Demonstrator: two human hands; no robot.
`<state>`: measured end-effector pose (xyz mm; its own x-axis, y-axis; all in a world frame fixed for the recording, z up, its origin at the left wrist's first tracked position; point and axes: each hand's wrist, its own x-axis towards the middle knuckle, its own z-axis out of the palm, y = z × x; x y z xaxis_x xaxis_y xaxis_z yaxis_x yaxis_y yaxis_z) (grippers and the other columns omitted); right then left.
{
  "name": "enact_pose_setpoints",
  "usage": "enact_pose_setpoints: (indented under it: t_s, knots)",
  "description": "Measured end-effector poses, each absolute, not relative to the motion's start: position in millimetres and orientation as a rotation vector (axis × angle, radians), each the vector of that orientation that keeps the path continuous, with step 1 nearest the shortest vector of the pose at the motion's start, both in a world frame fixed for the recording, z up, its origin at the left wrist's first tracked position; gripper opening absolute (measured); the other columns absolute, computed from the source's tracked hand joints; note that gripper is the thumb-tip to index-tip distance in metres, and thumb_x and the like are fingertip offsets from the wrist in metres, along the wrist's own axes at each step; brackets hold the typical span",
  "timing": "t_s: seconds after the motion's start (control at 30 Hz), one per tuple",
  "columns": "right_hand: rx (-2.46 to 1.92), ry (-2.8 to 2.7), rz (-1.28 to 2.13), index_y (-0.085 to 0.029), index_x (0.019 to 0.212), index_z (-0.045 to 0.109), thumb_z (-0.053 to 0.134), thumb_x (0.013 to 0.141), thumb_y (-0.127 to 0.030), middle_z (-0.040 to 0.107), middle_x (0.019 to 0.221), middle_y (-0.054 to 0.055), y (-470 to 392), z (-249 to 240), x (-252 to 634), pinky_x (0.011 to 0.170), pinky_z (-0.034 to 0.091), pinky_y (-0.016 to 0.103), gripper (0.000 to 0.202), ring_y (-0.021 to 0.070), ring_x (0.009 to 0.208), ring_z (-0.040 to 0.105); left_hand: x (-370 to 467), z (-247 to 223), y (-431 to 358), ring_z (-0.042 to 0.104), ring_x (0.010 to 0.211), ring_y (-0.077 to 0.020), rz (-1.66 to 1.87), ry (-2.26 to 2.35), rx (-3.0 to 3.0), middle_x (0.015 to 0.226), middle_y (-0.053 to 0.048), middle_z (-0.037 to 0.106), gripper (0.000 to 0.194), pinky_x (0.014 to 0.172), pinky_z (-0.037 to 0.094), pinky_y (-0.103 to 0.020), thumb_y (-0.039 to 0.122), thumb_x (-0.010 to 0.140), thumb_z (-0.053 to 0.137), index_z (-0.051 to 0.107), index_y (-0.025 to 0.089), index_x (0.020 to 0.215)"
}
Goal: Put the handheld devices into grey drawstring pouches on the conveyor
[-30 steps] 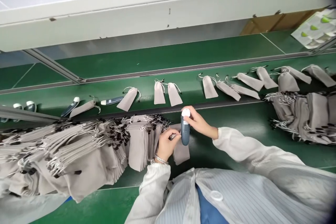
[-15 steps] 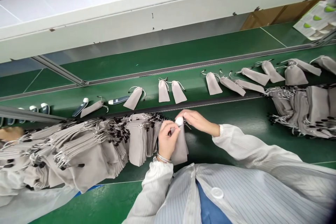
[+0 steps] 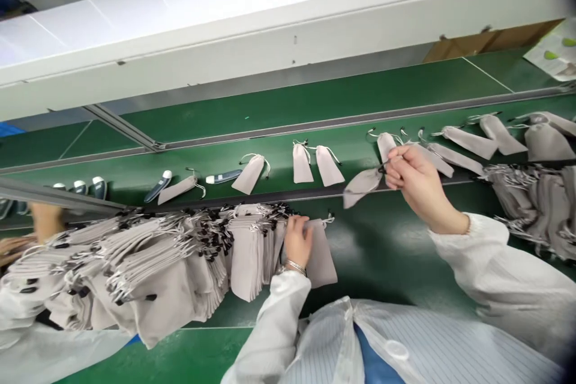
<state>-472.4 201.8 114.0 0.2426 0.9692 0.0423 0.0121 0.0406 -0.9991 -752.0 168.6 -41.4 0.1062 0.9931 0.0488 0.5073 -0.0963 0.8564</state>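
Observation:
A grey drawstring pouch [image 3: 361, 187] hangs tilted from my right hand [image 3: 416, 183], which pinches it at its dark cord end above the front rail of the green belt. My left hand [image 3: 297, 243] is lower down, its fingers bent and slightly apart, between a stack of flat grey pouches [image 3: 246, 255] and a single flat pouch [image 3: 321, 261]. Its thumb side touches or nearly touches the single pouch's upper edge. On the belt beyond, two closed pouches [image 3: 302, 165] lie side by side, with another pouch [image 3: 250, 174] to their left.
Dark blue, white-tipped objects [image 3: 224, 177] lie along the belt [image 3: 270, 144]. Heaped pouches [image 3: 157, 282] fill the left; another pile [image 3: 540, 204] lies at right. A metal strut [image 3: 121, 126] and white shelf [image 3: 288, 60] stand beyond. Another person's hand [image 3: 45, 222] is at far left.
Both hands were together at a pouch with a white-tipped object at its mouth. My right hand has since moved up and right with a closed pouch; my left stays near the stack.

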Motion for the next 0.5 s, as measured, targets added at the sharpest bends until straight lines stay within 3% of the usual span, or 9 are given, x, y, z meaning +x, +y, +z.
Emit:
enact_pose_setpoints:
  t_s: [0.03,0.1,0.17,0.3,0.4,0.5]
  knots:
    - [-1.327,-1.145,0.882,-0.028,0.107,0.052,0.059,0.093,-0.033,0.046,0.067,-0.004,217.1,111.3,-477.2,0.048,0.033,0.026,0.016,0.0115,0.049,0.036,-752.1,-49.1,168.2,0.060,0.104,-0.0232,0.847,1.504,1.735,0.113,-0.010,0.061,0.024,0.094,0.051,-0.040,0.008,0.084,0.061,0.068,0.018,0.104]
    - [-1.399,-1.382,0.732,-0.028,0.125,0.049,0.060,0.091,-0.029,0.065,0.098,0.004,251.7,98.9,-497.5,0.053,0.040,0.028,0.036,0.0118,0.054,0.049,-755.2,-62.5,166.1,0.059,0.107,-0.0249,0.767,1.536,1.808,0.112,-0.011,0.062,0.029,0.097,0.049,-0.042,0.001,0.080,0.060,0.068,0.018,0.102]
    - [-1.404,-1.643,0.727,-0.028,0.137,0.044,0.060,0.090,-0.028,0.064,0.124,0.008,290.4,79.5,-535.4,0.059,0.046,0.030,0.049,0.0125,0.060,0.058,-759.5,-73.2,162.8,0.059,0.106,-0.0248,0.715,1.552,1.872,0.112,-0.010,0.062,0.028,0.095,0.050,-0.041,0.001,0.082,0.057,0.068,0.019,0.101]
    - [-1.388,-2.176,0.862,-0.021,0.131,0.053,0.053,0.095,-0.024,0.065,0.126,0.010,369.7,34.5,-657.9,0.079,0.052,0.033,0.036,0.0200,0.090,0.067,-764.3,-88.5,155.8,0.061,0.097,-0.0237,0.674,1.595,1.955,0.108,-0.009,0.063,0.024,0.084,0.052,-0.038,0.006,0.089,0.052,0.068,0.020,0.101]
    - [-1.336,-2.353,0.830,-0.018,0.124,0.061,0.061,0.090,-0.019,0.063,0.130,0.013,414.8,3.1,-756.6,0.099,0.046,0.038,0.034,0.0267,0.117,0.060,-764.2,-97.6,152.4,0.061,0.089,-0.0242,0.656,1.637,1.990,0.099,-0.009,0.065,0.022,0.073,0.050,-0.038,0.009,0.091,0.053,0.070,0.021,0.095]
    - [-1.267,-2.422,0.821,-0.018,0.128,0.060,0.063,0.087,-0.013,0.063,0.130,0.013,436.3,-24.9,-825.0,0.110,0.037,0.041,0.041,0.0284,0.126,0.055,-764.0,-105.5,151.4,0.062,0.095,-0.0287,0.643,1.590,2.101,0.100,-0.011,0.068,0.026,0.071,0.049,-0.042,0.011,0.092,0.053,0.072,0.025,0.100]
